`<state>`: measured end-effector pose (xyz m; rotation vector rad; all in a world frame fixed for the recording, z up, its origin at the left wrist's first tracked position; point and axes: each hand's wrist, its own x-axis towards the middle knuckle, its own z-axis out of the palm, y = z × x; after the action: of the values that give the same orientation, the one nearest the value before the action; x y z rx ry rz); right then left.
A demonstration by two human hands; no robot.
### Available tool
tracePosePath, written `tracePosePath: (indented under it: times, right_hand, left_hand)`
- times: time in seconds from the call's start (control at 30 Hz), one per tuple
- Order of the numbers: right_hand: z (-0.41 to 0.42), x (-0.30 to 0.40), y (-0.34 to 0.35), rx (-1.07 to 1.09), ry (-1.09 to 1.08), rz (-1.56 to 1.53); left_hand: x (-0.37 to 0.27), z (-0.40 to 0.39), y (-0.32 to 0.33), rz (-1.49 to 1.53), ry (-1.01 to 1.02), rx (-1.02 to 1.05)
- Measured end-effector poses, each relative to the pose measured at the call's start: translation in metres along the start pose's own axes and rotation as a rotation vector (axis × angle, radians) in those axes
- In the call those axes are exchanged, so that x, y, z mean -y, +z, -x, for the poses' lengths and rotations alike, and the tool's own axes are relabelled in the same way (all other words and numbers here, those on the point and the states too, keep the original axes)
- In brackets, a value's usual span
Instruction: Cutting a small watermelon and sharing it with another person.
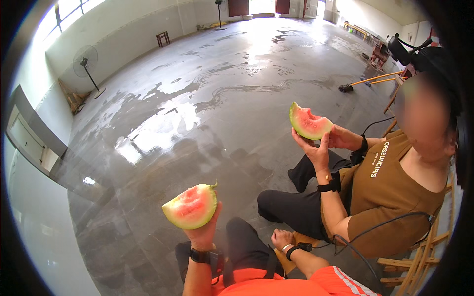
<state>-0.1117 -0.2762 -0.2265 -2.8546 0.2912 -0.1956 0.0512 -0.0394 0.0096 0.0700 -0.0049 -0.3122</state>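
Note:
A wedge of watermelon [192, 207] with a stem at one corner is held up by my left hand [203, 231], which wears a black wrist strap. The red flesh has a hollowed, uneven top. Near my right knee rests my right hand [282, 238], fingers curled in and no object visible in it; a pale bracelet and a black band circle that wrist. To my right sits a person in a brown shirt [392, 177], whose two hands hold another watermelon wedge [310, 122] with bites out of it.
Wooden chair parts [418, 259] and a dark cable [355, 249] lie close on the right. Wet patches cover the grey floor [229, 155]. A standing fan [86, 64] is by the left wall, a wooden stool [163, 38] farther back.

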Motion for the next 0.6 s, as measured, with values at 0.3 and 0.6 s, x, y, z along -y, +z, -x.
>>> tracePosePath:
  times: [0.3, 0.6]
  right_hand:
    - [-0.0035, 0.0024, -0.0034, -0.009, -0.017, 0.017]
    - [-0.0056, 0.0042, -0.0015, 0.044, -0.008, -0.013]
  left_hand:
    - [-0.0016, 0.0004, -0.0068, 0.017, 0.025, -0.046]
    - [-0.0032, 0.0051, -0.0079, 0.067, 0.012, 0.029]
